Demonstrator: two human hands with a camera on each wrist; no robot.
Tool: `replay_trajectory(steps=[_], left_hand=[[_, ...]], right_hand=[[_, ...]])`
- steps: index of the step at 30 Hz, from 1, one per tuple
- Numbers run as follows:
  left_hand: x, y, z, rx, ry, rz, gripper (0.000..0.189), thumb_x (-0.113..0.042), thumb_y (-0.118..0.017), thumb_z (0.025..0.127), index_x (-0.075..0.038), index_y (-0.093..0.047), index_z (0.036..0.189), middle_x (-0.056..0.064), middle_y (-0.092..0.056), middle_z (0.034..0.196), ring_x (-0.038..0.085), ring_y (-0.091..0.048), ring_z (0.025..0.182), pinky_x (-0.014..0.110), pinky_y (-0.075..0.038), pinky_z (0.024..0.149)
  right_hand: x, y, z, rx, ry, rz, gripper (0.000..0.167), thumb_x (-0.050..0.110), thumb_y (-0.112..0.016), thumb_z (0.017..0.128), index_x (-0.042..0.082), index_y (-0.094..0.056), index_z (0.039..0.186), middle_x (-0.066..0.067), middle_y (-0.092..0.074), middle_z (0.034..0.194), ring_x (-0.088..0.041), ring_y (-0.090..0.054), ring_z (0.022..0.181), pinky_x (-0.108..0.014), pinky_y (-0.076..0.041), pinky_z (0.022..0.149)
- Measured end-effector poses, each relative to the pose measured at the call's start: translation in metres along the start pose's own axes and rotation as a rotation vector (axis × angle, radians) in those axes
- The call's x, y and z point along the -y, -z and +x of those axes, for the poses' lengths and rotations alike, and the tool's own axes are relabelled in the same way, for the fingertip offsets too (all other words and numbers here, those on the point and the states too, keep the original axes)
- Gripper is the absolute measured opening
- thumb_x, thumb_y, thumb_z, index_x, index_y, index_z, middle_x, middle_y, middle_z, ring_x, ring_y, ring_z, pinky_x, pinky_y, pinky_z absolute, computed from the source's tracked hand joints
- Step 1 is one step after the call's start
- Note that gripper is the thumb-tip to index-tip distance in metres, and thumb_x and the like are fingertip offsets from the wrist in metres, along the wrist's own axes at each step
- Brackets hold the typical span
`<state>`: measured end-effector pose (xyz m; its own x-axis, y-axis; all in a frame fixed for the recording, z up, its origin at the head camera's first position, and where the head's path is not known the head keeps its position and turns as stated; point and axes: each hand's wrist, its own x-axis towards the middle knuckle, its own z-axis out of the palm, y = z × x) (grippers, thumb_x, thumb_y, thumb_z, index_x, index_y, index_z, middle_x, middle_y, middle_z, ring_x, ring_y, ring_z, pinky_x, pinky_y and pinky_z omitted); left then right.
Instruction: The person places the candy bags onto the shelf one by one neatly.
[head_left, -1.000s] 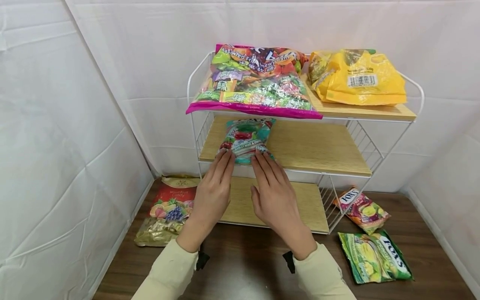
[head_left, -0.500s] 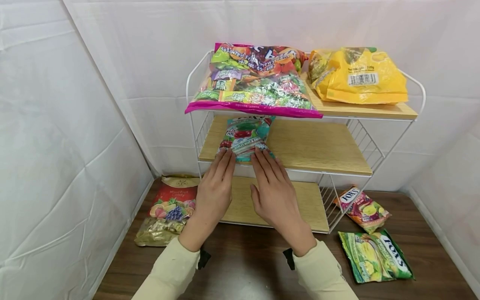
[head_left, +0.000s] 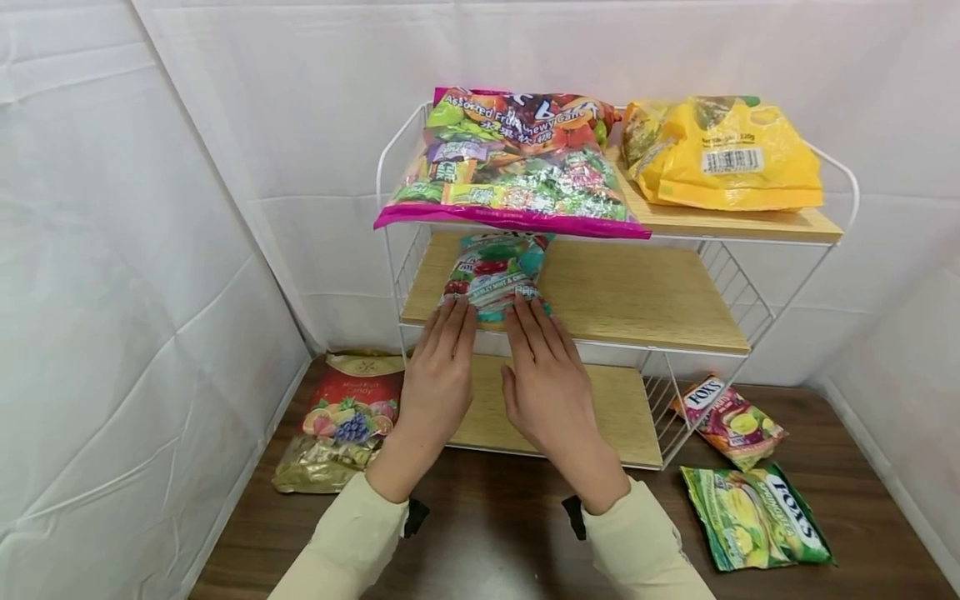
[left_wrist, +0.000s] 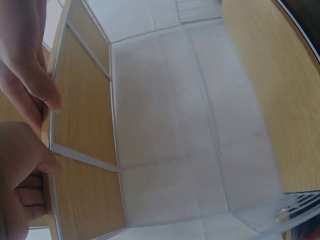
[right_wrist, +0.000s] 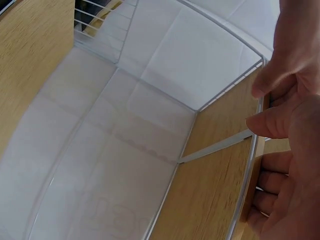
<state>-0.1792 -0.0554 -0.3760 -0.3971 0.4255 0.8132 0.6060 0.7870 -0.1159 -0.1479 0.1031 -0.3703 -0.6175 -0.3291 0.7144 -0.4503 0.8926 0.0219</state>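
Note:
A teal Fox's candy bag (head_left: 495, 271) lies at the left of the middle shelf (head_left: 637, 292), its top end partly hidden by the bag above. At its near end, my left hand (head_left: 437, 375) touches the left corner and my right hand (head_left: 547, 383) the right one, with straight fingers pointing forward. In the left wrist view, the left hand (left_wrist: 20, 175) is at the shelf's front edge, its thumb beneath the board. From below, the right wrist view likewise has the right hand (right_wrist: 295, 185) at that edge, thumb under the board.
On the top shelf are an assorted fruit chewy candy bag (head_left: 517, 162) and a yellow bag (head_left: 723, 158). A red and gold candy bag (head_left: 345, 421) lies left of the rack; purple (head_left: 731, 422) and green (head_left: 753, 515) Fox's bags lie right. White fabric walls (head_left: 97, 292) enclose the table.
The teal bag has slid slightly farther back on the middle shelf, and the fingertips of both hands have moved forward with it. The other bags stay put.

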Motion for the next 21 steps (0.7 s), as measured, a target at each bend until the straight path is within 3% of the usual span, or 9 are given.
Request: replay_trajectory(steps=[11,16,21], left_hand=[[-0.01,-0.002,0.003,0.058,0.067,0.098,0.044,-0.002,-0.063,0.088,0.011,-0.051,0.128,0.025,-0.053,0.13,0.036,-0.045,0.127,0.042,-0.032,0.108],[-0.013,-0.005,-0.002,0.036,0.101,0.097,0.046,-0.002,-0.063,0.089,0.01,-0.048,0.131,0.025,-0.049,0.135,0.037,-0.042,0.129,0.045,-0.03,0.108],[-0.016,-0.01,-0.01,0.019,0.154,0.129,0.051,-0.004,-0.062,0.09,0.003,-0.046,0.138,0.017,-0.044,0.143,0.032,-0.035,0.135,0.049,-0.027,0.109]], right_hand=[[0.002,-0.001,-0.003,0.008,0.003,-0.003,0.066,0.015,-0.068,0.085,-0.007,-0.041,0.141,-0.021,-0.04,0.145,-0.035,-0.032,0.137,-0.047,-0.026,0.11],[0.007,0.0,-0.005,0.013,-0.011,0.036,0.064,0.013,-0.067,0.086,-0.008,-0.041,0.14,-0.023,-0.04,0.144,-0.036,-0.031,0.136,-0.048,-0.024,0.111],[0.009,0.002,-0.003,0.025,-0.048,0.068,0.06,0.01,-0.065,0.086,-0.007,-0.043,0.139,-0.022,-0.041,0.144,-0.036,-0.033,0.136,-0.047,-0.023,0.112]])
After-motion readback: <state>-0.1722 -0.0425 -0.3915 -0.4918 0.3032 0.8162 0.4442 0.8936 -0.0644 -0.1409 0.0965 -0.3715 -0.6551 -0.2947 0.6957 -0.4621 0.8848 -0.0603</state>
